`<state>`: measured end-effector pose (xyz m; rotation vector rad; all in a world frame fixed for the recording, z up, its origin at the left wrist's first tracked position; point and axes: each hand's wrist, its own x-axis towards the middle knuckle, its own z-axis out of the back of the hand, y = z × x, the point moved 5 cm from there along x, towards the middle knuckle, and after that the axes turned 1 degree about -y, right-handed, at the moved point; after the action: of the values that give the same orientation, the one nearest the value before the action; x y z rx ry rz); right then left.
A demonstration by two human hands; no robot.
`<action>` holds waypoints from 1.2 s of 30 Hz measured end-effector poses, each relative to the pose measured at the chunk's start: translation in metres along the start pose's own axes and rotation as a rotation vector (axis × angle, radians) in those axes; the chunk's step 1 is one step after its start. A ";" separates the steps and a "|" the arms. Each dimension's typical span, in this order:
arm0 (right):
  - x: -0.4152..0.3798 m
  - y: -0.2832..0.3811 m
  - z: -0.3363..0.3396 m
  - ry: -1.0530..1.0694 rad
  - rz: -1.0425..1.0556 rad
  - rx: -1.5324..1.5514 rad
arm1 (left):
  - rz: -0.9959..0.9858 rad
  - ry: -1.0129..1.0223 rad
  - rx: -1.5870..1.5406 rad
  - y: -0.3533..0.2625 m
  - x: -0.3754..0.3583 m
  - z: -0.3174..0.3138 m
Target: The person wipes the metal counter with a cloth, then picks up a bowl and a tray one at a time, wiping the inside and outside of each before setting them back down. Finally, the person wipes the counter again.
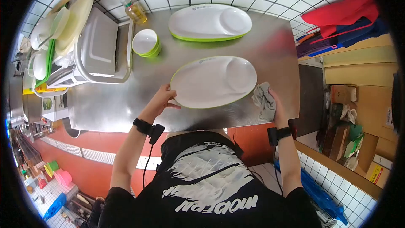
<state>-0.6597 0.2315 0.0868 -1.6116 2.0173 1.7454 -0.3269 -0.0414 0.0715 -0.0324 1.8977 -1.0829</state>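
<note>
A white oval plate [202,82] with a green rim and a round compartment at its right end lies on the steel table in front of me. At its left edge, my left hand [162,100] is closed on the rim, with the thumb low beside it. My right hand [277,107] grips a crumpled grey cloth [265,101], just off the plate's right end. Farther back sits a stack of similar oval plates [198,23]. Left of that stands a stack of white bowls with green outsides [145,42].
The steel table [114,105] meets a tiled wall behind. A bottle of yellow liquid [136,12] stands at the back left, near a white rack [78,65] crowded with dishes. Red and blue cloths [344,14] hang at right, above shelves [358,76] with boxes.
</note>
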 end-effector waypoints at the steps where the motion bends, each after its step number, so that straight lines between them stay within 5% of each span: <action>1: -0.006 -0.002 -0.003 -0.037 -0.075 0.117 | 0.014 0.107 -0.044 -0.003 -0.003 -0.006; 6: 0.014 -0.028 0.029 0.195 -0.080 0.285 | -0.026 0.223 -0.137 -0.032 -0.031 -0.033; 10: -0.001 -0.011 -0.006 0.162 -0.188 0.240 | -0.264 0.042 0.115 -0.067 -0.078 -0.045; 12: 0.004 0.007 -0.026 0.108 -0.060 0.242 | -0.650 -0.152 0.631 -0.088 -0.103 -0.043; 13: 0.012 0.011 -0.025 0.106 -0.051 0.250 | -0.744 -0.201 0.635 -0.102 -0.123 -0.053; 16: 0.017 0.031 -0.051 0.411 0.011 0.385 | -0.968 -0.216 0.962 -0.127 -0.163 -0.061; 18: -0.003 0.046 -0.085 0.570 -0.098 0.460 | -1.093 -0.211 0.967 -0.134 -0.173 -0.060; 22: 0.009 0.026 -0.069 0.540 -0.022 0.454 | -1.254 -0.131 1.093 -0.155 -0.210 -0.059; 25: 0.008 0.027 -0.061 0.461 0.075 0.493 | -1.576 -0.098 1.001 -0.174 -0.244 -0.061; 26: 0.011 0.028 -0.062 0.471 0.072 0.493 | -1.576 -0.108 1.008 -0.176 -0.250 -0.067; 28: 0.015 0.042 -0.066 0.426 0.161 0.519 | -1.430 -0.263 -0.034 -0.188 -0.259 -0.054; 31: 0.021 0.068 -0.069 0.360 0.309 0.559 | -1.183 -0.510 -0.191 -0.174 -0.240 -0.033; 32: 0.028 0.074 -0.065 0.373 0.317 0.559 | -1.114 -0.202 -0.373 -0.170 -0.230 -0.028; 33: 0.030 0.086 -0.068 0.679 0.394 0.571 | -1.022 0.109 -0.541 -0.162 -0.220 -0.019; 34: 0.026 0.095 -0.073 0.987 0.465 0.573 | -0.836 -0.101 -0.529 -0.129 -0.201 0.004; 35: 0.009 0.098 -0.085 0.564 0.433 0.547 | -0.696 0.300 -0.905 -0.126 -0.183 -0.009; 36: 0.015 0.093 -0.076 0.576 0.436 0.542 | -0.670 -0.167 -0.537 -0.128 -0.181 -0.014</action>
<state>-0.6877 0.1505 0.1725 -1.6780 2.9336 0.6722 -0.2820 -0.0341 0.2885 -1.0899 2.0146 -0.9039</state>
